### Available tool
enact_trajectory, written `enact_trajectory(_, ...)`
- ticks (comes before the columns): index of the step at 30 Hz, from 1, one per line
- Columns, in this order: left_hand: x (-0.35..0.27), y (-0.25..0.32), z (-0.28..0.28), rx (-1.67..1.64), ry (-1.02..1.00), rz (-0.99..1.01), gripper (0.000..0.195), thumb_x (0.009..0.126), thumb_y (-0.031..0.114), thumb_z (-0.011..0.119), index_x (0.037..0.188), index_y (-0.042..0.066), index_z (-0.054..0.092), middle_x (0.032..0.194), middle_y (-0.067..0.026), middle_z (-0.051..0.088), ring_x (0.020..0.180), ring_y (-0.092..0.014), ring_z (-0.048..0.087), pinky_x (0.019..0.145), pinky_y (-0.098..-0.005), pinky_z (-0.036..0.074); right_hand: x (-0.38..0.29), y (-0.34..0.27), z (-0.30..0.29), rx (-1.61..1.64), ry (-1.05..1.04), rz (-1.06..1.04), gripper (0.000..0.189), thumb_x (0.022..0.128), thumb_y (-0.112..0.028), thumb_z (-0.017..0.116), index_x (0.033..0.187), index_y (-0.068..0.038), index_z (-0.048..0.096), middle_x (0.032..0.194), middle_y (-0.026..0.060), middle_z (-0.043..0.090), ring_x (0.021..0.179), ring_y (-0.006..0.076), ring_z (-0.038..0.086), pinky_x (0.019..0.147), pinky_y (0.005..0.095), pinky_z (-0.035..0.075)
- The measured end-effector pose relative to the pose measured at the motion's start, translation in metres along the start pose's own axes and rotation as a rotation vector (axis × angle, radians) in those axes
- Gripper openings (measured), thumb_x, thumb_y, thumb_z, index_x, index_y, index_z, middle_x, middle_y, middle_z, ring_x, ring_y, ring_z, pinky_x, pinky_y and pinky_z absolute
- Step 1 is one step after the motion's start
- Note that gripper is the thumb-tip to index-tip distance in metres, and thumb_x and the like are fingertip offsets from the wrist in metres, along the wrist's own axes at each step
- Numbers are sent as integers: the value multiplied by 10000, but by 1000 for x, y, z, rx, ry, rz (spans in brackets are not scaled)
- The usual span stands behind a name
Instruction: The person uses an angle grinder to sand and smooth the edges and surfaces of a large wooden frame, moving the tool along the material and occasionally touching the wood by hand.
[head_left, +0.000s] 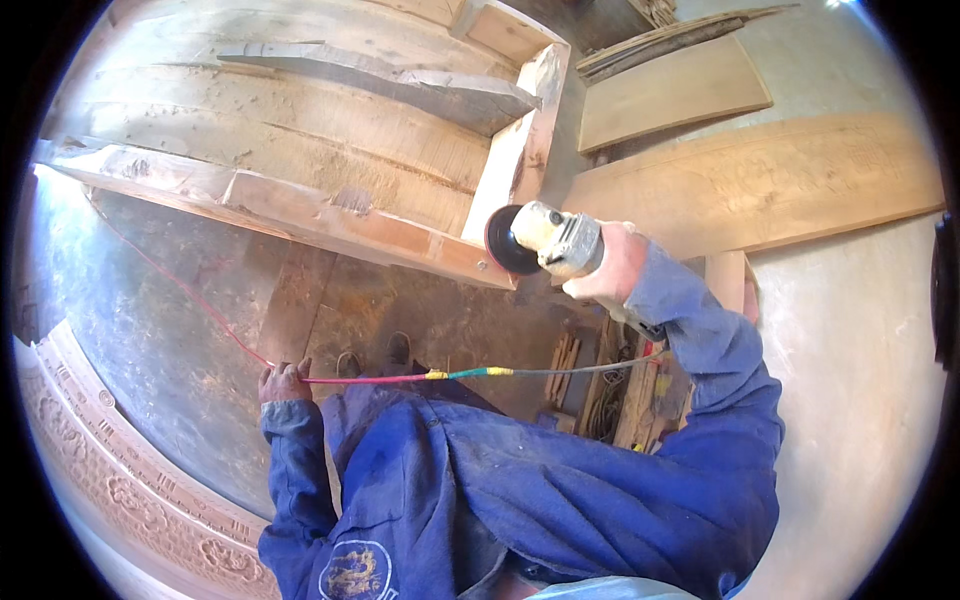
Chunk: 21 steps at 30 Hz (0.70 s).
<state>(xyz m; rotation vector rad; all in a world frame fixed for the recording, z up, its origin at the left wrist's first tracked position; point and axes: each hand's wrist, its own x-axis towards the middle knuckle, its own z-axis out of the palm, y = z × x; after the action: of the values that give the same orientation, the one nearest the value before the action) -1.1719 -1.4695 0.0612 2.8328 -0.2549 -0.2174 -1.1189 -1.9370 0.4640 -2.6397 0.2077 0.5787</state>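
Observation:
My right hand grips an angle grinder by its body. The grinder's dark round disc is at the near right corner of a wooden frame; whether it touches the wood I cannot tell. Lower left, my left hand is closed around a red power cord. Yellow and green tape wraps the joint where this cord meets a grey cable leading to the grinder. Wide boards strewn with sawdust lie inside the frame, and a rough-edged slat crosses above them.
Two flat wooden panels lie at the right. Carved wooden panelling curves along the lower left. Wood offcuts and a coiled cable are low beside my right arm. The red cord runs across the floor toward the frame's left end.

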Motion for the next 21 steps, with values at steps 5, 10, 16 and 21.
enact_trajectory(5, -6, 1, -9, -17, 12, -4, 344, 1016, 384, 632, 885, 122, 812, 917, -80, 765, 943, -284, 727, 999, -445, 506, 20, 12, -7, -108, 40, 89, 561, 658, -315, 881, 1140, -49, 771, 1027, 190, 792, 974, 316, 770, 899, 406, 590)
enact_trajectory(10, -4, 7, -3, -97, -3, 16, 349, 1017, 391, 630, 879, 121, 802, 918, -94, 761, 941, -292, 725, 1015, -443, 506, 18, -5, -8, -106, 44, 163, 525, 696, -289, 856, 1155, -55, 756, 1010, 155, 787, 940, 264, 754, 874, 388, 575)
enact_trajectory(16, 13, -2, 8, -1, 14, 54, 224, 1005, 329, 597, 977, 247, 804, 904, -54, 764, 930, -277, 727, 962, -448, 527, -17, -1, 14, -80, 50, 92, 594, 698, -282, 866, 1231, -60, 727, 1075, 147, 786, 991, 238, 747, 945, 363, 561)
enact_trajectory(21, 20, -2, -2, -14, 15, 53, 394, 1021, 428, 619, 900, 103, 805, 887, -96, 761, 908, -293, 730, 1004, -443, 508, -23, 12, 21, -24, 57, 128, 591, 689, -291, 870, 1222, -73, 737, 1074, 154, 786, 1009, 272, 750, 941, 381, 566)
